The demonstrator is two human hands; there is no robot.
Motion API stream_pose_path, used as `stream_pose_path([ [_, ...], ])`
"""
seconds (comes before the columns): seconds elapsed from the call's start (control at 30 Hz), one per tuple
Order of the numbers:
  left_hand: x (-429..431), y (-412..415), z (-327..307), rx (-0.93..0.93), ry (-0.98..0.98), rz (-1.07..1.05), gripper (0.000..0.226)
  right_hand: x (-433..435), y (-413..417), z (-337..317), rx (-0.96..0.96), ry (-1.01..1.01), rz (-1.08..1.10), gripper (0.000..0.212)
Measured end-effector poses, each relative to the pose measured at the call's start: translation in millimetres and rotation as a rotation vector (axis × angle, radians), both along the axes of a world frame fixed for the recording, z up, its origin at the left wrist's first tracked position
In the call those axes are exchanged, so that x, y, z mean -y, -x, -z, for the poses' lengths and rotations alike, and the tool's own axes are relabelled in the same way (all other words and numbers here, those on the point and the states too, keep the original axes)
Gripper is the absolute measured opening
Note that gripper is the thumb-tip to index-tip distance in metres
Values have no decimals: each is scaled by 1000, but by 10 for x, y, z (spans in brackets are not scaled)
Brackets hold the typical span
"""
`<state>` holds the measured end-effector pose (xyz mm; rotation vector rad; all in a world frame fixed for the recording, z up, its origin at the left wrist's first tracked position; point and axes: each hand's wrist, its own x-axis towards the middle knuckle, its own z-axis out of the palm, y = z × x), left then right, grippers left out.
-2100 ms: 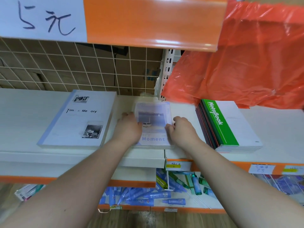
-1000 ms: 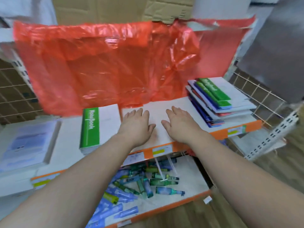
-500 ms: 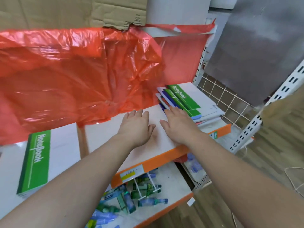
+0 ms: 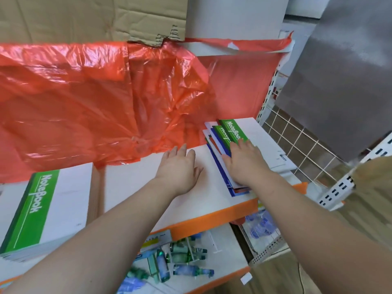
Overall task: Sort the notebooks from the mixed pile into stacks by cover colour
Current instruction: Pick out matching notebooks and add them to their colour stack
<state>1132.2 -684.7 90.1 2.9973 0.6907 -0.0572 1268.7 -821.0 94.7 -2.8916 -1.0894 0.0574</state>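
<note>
The mixed pile of notebooks [image 4: 261, 141] sits fanned out at the right end of the shelf [image 4: 212, 200], green-striped Notebook on top. My right hand [image 4: 244, 160] lies flat on it, fingers straight. My left hand [image 4: 178, 168] is flat on bare shelf just beside it, fingers loosely spread, holding nothing. The green stack [image 4: 48, 206] is way off left. The lower shelf [image 4: 229, 247] holds loose green and blue bottles [image 4: 186, 251].
</note>
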Motion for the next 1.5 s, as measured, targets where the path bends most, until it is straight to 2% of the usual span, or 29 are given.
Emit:
stream_pose_path([
  [0.13,88,-29,7,-11,-10,-43,61,15,-110,58,-86,57,82,60],
  [0.33,174,-33,50,7,56,-106,57,37,-15,-13,88,4,-37,40],
  [0.47,176,-86,33,126,180,-166,51,49,-28,-44,125,-67,-63,33],
  [0.6,168,-127,-15,327,462,-298,53,76,-27,-49,141,-148,-64,19],
  [0.67,177,-156,-25,441,641,-383,47,80,12,-75,178,-169,-71,15],
  [0.77,188,-191,-53,643,1094,-522,33,46,178,-125,199,-226,-136,20],
  [0.83,189,-210,-78,679,1440,-572,33,11,342,-152,206,-281,-225,23],
  [0.9,193,-222,-77,694,1619,-555,33,-16,491,-151,178,-292,-331,27],
  [0.97,196,-230,-57,757,1594,-569,23,-29,581,-141,131,-282,-410,30],
  [1.03,185,-215,-42,819,1524,-620,32,-28,581,-145,66,-304,-417,31],
  [1.13,117,-164,-44,857,1490,-663,39,-32,392,-122,85,-291,-280,35],
  [1.2,65,-116,-55,859,1484,-660,39,-7,224,-86,136,-149,-110,37],
  [1.27,29,-79,-51,852,1465,-653,41,38,139,-44,83,-34,5,35],
  [1.5,16,-73,-18,849,1459,-637,40,99,112,-69,54,-2,16,21],
])
